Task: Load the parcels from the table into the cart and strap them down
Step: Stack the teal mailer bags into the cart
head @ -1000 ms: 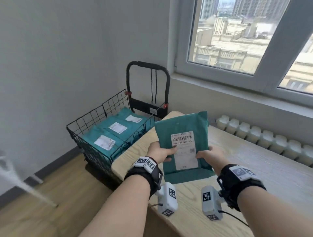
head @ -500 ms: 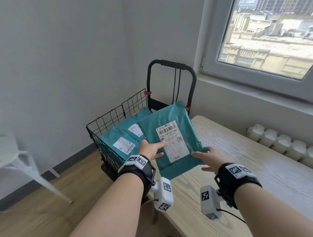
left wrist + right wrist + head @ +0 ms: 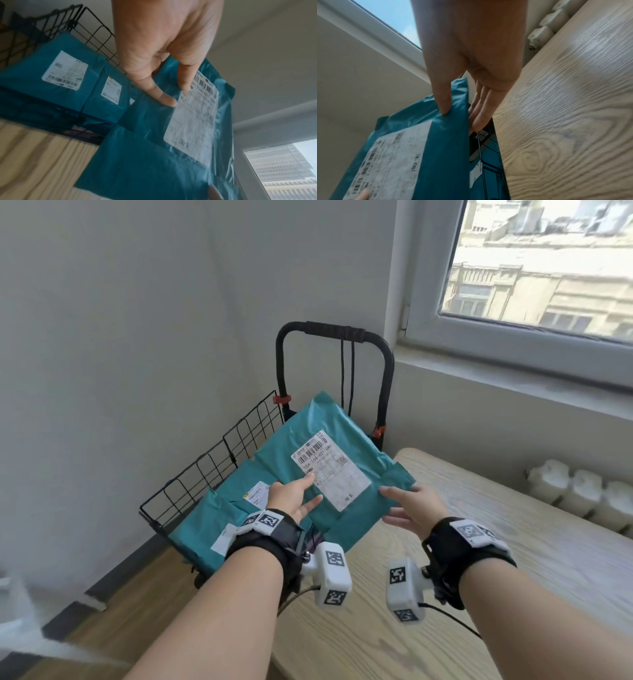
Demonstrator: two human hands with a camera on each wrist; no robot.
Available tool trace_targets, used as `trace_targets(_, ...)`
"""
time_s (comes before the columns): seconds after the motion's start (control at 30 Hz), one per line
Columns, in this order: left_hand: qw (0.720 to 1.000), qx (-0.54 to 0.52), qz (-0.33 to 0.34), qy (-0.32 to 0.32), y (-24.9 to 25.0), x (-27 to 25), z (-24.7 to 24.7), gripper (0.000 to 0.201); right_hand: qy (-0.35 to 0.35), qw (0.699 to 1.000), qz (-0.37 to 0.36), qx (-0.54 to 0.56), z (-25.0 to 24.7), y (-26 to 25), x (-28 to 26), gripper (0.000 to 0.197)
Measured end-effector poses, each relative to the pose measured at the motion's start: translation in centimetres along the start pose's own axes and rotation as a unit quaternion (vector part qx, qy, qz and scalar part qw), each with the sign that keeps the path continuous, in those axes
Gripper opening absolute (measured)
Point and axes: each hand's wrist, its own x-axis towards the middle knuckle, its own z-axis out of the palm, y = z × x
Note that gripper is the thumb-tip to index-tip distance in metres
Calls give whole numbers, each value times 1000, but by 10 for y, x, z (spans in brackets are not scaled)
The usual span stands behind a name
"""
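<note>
From the head view, a teal parcel (image 3: 329,474) with a white shipping label (image 3: 330,470) sits tilted above the black wire cart (image 3: 212,460), its near corner reaching over the edge of the wooden table (image 3: 479,559). The left hand (image 3: 291,494) lies on the parcel's left side with straight fingers touching the label's edge. The right hand (image 3: 411,505) is at the parcel's right edge, fingers spread and nearly straight. More teal parcels (image 3: 205,525) lie inside the cart under the lifted one. The cart's black handle (image 3: 334,332) stands against the wall below the window (image 3: 548,268).

The left wrist view shows the left hand (image 3: 163,47) with extended fingers (image 3: 164,99) pressed flat on the parcel (image 3: 154,155), by the label (image 3: 193,121); two labelled parcels (image 3: 51,77) rest in the cart (image 3: 96,27) to the left.

In the right wrist view the right hand (image 3: 471,47) has its thumb (image 3: 443,100) on top of the parcel (image 3: 447,142) and its straight fingers (image 3: 481,116) just beside or under the edge; whether they touch cannot be told. The table (image 3: 573,121) lies to the right.
</note>
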Motion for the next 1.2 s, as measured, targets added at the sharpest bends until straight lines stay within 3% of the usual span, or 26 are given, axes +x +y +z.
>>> trace_targets(0.1, 999, -32, -25, 21, 5, 23, 3, 57, -72, 996, 27, -45, 10, -4, 10, 27)
trace_targets(0.17, 998, -42, -44, 22, 4, 30, 5, 56, -80, 995, 31, -58, 18, -5, 13, 23)
trace_targets(0.4, 997, -4, -75, -19, 16, 70, 20, 41, 29, 1000, 3, 6, 39, -30, 53, 35)
trace_targets(0.47, 995, 32, -93, -31, 18, 88, 20, 24, 75, 997, -24, 9, 44, -35, 66, 39)
trace_targets(0.63, 986, 106, -122, -40, 23, 148, 9, 12, 173, 984, -19, 46, 59, -50, 106, 25)
trace_targets(0.73, 980, 148, -131, -38, 33, 192, -4, 7, 199, 980, -21, 2, 82, -49, 139, 28)
trace_targets(0.9, 961, 255, -97, -33, 62, 279, -35, 32, 230, 972, 9, -55, 137, -41, 206, 33)
trace_targets(1.0, 945, 324, -45, -10, 73, 325, -48, 34, 235, 969, 28, -67, 169, -35, 250, 19)
trace_targets(1.1, 923, 383, -22, -24, 78, 360, -56, 15, 252, 965, 63, -44, 190, -24, 288, 24)
trace_targets(1.2, 892, 447, -10, -71, 70, 388, -59, 46, 263, 956, 98, -89, 197, -8, 312, 26)
